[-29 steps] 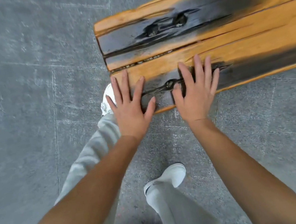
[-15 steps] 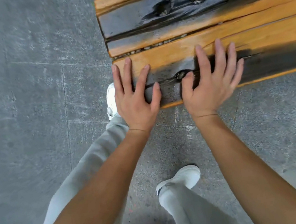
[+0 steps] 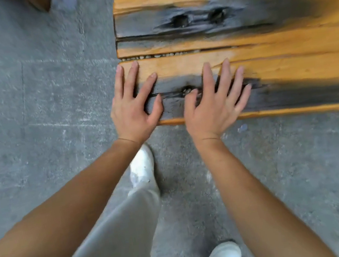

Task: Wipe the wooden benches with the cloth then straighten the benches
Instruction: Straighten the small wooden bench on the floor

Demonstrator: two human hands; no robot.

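1. Looking down through the head camera, I see the wooden bench (image 3: 263,51) filling the upper right, its near left end in front of me and the rest running off the right edge.
2. Its top is orange-yellow planks with broad blackened patches; one dark patch on the far plank holds two knot holes (image 3: 180,20), another runs along the near plank.
3. A gap between the two plank groups is packed with small pale pebbles (image 3: 159,55).
4. My left hand (image 3: 133,109) lies flat at the bench's left corner, fingers straight and spread, thumb out along the dark strip; the two outer fingers reach along or just past the end edge, and I cannot tell whether they rest on wood.
5. My right hand (image 3: 214,108) lies flat just beside it on the near plank, fingers fanned wide, palm over the near edge, holding nothing.
6. A small knot (image 3: 186,91) sits between the two thumbs.
7. Both bare forearms reach in from the lower corners.
8. Below the hands I see pale trousers (image 3: 114,237) and two white shoes (image 3: 142,168) on the grey stone floor (image 3: 27,106).
9. A brown shape (image 3: 39,1) sits at the top left edge; I cannot tell what it is.
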